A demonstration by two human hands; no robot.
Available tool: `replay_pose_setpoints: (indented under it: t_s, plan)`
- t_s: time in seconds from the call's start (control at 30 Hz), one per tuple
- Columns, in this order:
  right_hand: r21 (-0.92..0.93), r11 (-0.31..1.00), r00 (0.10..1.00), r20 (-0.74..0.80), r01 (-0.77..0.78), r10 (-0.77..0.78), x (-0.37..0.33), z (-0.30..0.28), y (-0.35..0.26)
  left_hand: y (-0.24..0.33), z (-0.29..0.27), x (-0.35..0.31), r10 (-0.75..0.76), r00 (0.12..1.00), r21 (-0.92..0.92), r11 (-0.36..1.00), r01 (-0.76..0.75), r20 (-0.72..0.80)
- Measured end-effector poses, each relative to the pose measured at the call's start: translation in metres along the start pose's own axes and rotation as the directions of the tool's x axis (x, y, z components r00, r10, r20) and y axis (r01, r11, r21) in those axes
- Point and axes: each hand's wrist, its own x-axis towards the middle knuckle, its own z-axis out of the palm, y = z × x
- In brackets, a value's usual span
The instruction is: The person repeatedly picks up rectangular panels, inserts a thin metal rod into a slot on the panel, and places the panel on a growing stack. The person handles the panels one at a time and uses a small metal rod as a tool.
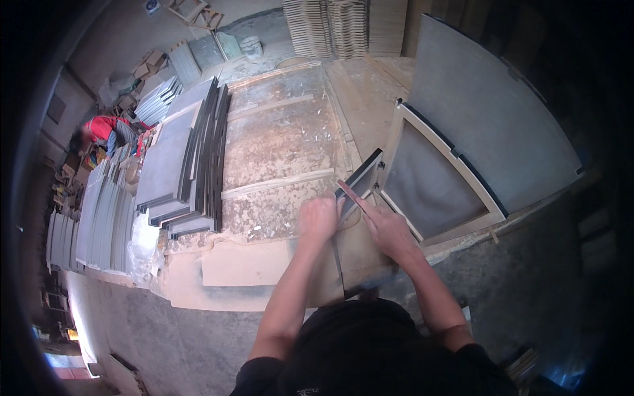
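Observation:
My left hand (320, 216) is closed on the near part of a narrow grey panel with a black edge (362, 173), which slants away from me over the bench. In my right hand (391, 234) is a thin, flat reddish-brown strip (350, 191), its far end lying across the panel's edge. I cannot tell from this view whether the strip is a sanding stick. Just right of my hands, a pale-framed door with a dark grey inset panel (432, 181) leans on the bench. A large grey board (485, 105) stands behind it.
On the left of the worn bench (277, 145) stands a stack of dark-edged grey panels (175, 155). More panels (105, 218) lean farther left, near a person in red (105, 129). Slatted wooden pieces (327, 30) and a bucket (251, 46) are at the back.

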Motion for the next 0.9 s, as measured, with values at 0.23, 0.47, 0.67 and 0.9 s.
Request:
replay_pose_setpoints:
  t_s: [0.23, 0.47, 0.67, 0.9]
  plan:
    - [-0.067, 0.996, 0.996, 0.066, 0.062, -0.058, 0.019, 0.003, 0.002, 0.004, -0.004, -0.001, -0.001, 1.000, 0.018, 1.000, 0.000, 0.026]
    - [-0.145, 0.984, 0.993, 0.070, 0.105, -0.096, 0.021, 0.001, 0.006, 0.004, -0.005, 0.000, -0.031, 0.998, 0.033, 0.999, 0.029, 0.052]
    - [-0.148, 0.986, 0.992, 0.116, 0.072, -0.055, 0.004, -0.020, 0.005, 0.005, -0.002, 0.002, -0.044, 0.998, 0.023, 0.999, 0.043, 0.053]
    - [0.058, 0.983, 0.731, -0.676, 0.173, -0.089, -0.070, -0.073, 0.029, 0.008, -0.005, 0.000, -0.060, 0.997, 0.010, 0.998, 0.059, 0.047]
